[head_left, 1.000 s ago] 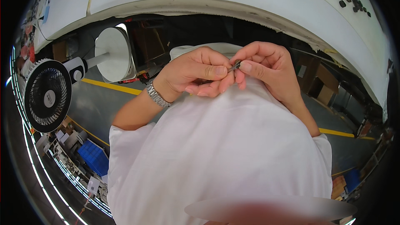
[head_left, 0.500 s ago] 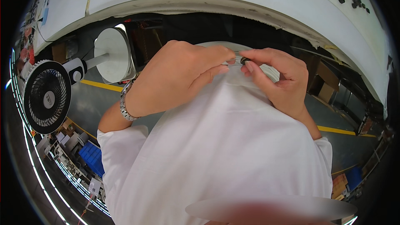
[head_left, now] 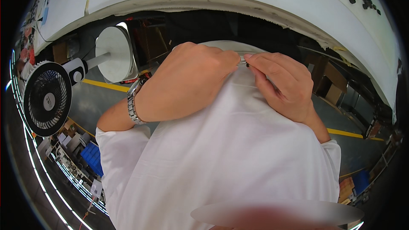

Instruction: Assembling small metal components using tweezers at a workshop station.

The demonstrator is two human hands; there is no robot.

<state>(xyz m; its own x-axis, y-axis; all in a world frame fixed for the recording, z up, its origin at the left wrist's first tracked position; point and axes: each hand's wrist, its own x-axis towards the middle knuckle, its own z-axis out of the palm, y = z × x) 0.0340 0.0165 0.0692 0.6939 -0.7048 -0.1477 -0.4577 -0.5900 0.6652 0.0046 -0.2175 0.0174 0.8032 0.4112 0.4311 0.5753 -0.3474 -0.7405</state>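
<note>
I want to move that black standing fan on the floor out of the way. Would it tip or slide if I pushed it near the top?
The fan looks top-heavy: a wide caged head on a thin white pole, so a high push would probably tip it. Its round white base seems broad and flat, likely sliding rather than rolling.

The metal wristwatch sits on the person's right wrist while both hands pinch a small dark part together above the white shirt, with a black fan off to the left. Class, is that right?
Not quite. In the head view the metal wristwatch is on the left wrist, not the right. The rest stands: the left hand and right hand meet on a small dark part above the white shirt, and the black fan is at the left.
</note>
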